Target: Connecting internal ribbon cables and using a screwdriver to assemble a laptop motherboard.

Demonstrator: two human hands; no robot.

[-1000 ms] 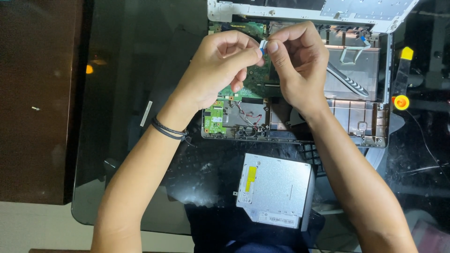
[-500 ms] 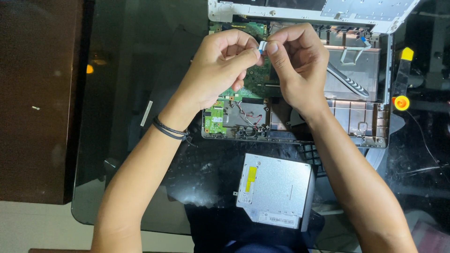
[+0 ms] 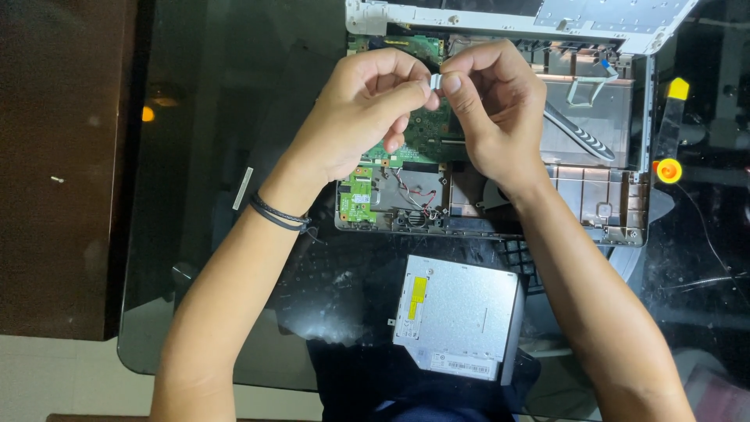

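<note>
Left hand [image 3: 367,109] and right hand [image 3: 492,109] meet above the opened laptop [image 3: 547,187], fingertips pinched together on a small pale piece [image 3: 436,80] held between them. Piece sits over the laptop's far half, above the green circuit board [image 3: 426,137]; only a short pale end shows between the thumbs, so its long axis and heading cannot be told. Both hands are clenched in a fine pinch, other fingers curled in. Left wrist carries a dark band [image 3: 277,212]. Laptop lies with its long axis left to right on the glass table [image 3: 203,234]; its pale lifted frame [image 3: 508,16] runs along the far edge. Near the laptop's near edge, just apart from it, lies a silver disc drive [image 3: 457,316], slightly turned, yellow label on its left side. To the laptop's right, a yellow-tipped tool [image 3: 672,133]. Left of the laptop, the glass is open, with one small pale strip [image 3: 243,188] lying on it.
</note>
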